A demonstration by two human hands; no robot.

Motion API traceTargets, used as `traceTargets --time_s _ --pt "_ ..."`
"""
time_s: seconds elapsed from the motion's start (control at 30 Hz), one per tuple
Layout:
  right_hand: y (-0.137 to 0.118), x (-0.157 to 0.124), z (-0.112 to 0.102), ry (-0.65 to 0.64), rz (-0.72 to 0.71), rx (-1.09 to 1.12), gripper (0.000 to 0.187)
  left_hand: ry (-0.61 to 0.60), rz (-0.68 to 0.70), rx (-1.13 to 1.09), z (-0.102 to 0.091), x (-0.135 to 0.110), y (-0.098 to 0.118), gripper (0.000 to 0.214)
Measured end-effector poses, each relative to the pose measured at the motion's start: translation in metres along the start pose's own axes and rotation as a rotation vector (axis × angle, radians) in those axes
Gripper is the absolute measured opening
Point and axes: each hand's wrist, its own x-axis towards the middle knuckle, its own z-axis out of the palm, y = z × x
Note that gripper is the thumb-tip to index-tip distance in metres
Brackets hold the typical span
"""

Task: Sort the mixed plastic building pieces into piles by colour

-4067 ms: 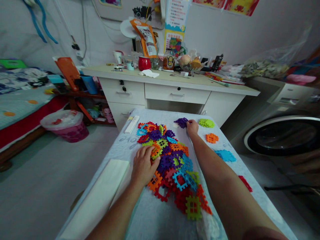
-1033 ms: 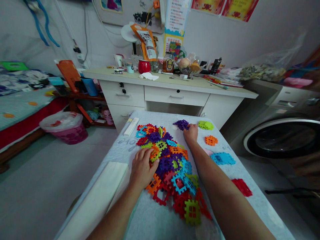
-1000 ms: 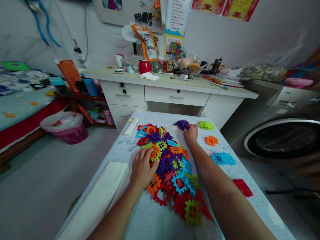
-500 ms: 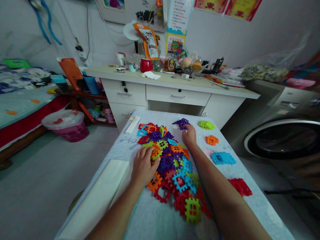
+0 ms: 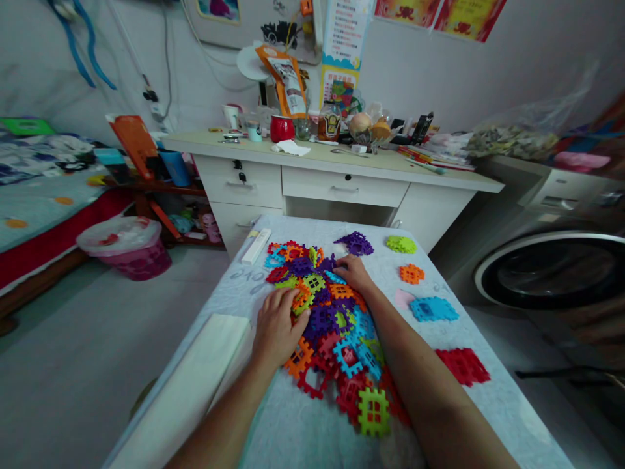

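Observation:
A heap of mixed coloured square plastic tiles (image 5: 326, 319) lies in the middle of the pale blue table (image 5: 293, 430). My left hand (image 5: 278, 326) rests on the heap's left edge, fingers curled over an orange and green tile. My right hand (image 5: 352, 272) lies on the heap's far side, fingertips on a purple tile. Sorted stacks sit to the right: purple (image 5: 356, 243), green (image 5: 401, 244), orange (image 5: 411, 273), blue (image 5: 432, 309) and red (image 5: 463, 365).
A folded white cloth (image 5: 195, 384) lies at the table's left edge and a white box (image 5: 256, 245) at its far left. Beyond stands a cluttered white desk (image 5: 336, 179). A washing machine (image 5: 551, 273) is at the right, a pink bin (image 5: 124, 247) at the left.
My right hand has drawn back from the purple stack to the far side of the mixed heap. My left hand has stayed on the heap's left edge.

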Motion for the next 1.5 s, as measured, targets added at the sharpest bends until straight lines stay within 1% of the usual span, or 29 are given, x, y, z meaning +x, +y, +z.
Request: traceTargets --time_s 0.13,0.27,0.47,0.57,0.63,0.73,0.83,0.93,1.03,1.13,1.23,1.33,1.5 --pt "0.001 -0.001 -0.001 0.025 0.057 0.160 0.009 -0.009 -0.010 0.004 0.000 0.000 -0.001 0.035" --pt "0.004 -0.004 -0.002 0.042 0.147 0.429 0.013 -0.018 -0.012 0.010 0.001 0.000 -0.001 0.036" --pt "0.011 -0.008 -0.005 0.213 0.237 0.752 0.022 -0.011 -0.010 0.009 0.001 0.000 0.000 0.035" --pt "0.013 -0.009 -0.006 0.254 0.281 0.833 0.023 -0.020 -0.006 0.017 0.000 0.000 0.000 0.036" --pt "0.016 -0.007 -0.008 0.312 0.304 0.779 0.022 -0.023 -0.005 0.016 0.000 0.000 0.000 0.036" --pt "0.020 0.002 -0.015 0.416 0.279 0.582 0.020 -0.012 -0.011 0.008 -0.001 0.000 0.000 0.035" --pt "0.022 0.020 -0.025 0.446 0.230 0.368 0.017 -0.008 -0.018 -0.003 -0.001 0.000 0.001 0.035" --pt "0.021 0.040 -0.031 0.424 0.201 0.119 0.014 -0.016 -0.021 -0.008 -0.001 0.000 0.001 0.036" --pt "0.018 0.056 -0.033 0.363 0.150 -0.107 0.020 -0.014 -0.022 -0.009 -0.001 0.000 0.000 0.036" --pt "0.015 0.065 -0.034 0.299 0.080 -0.268 0.025 -0.004 -0.017 -0.012 -0.002 0.000 0.000 0.036" --pt "0.013 0.068 -0.033 0.271 0.054 -0.366 0.024 0.002 -0.021 -0.022 -0.002 0.000 0.001 0.036" --pt "0.011 0.069 -0.030 0.252 0.045 -0.401 0.022 0.000 -0.038 -0.032 -0.001 -0.001 0.001 0.036" --pt "0.010 0.067 -0.025 0.262 0.038 -0.455 0.022 -0.008 -0.046 -0.022 -0.001 -0.001 0.001 0.037"
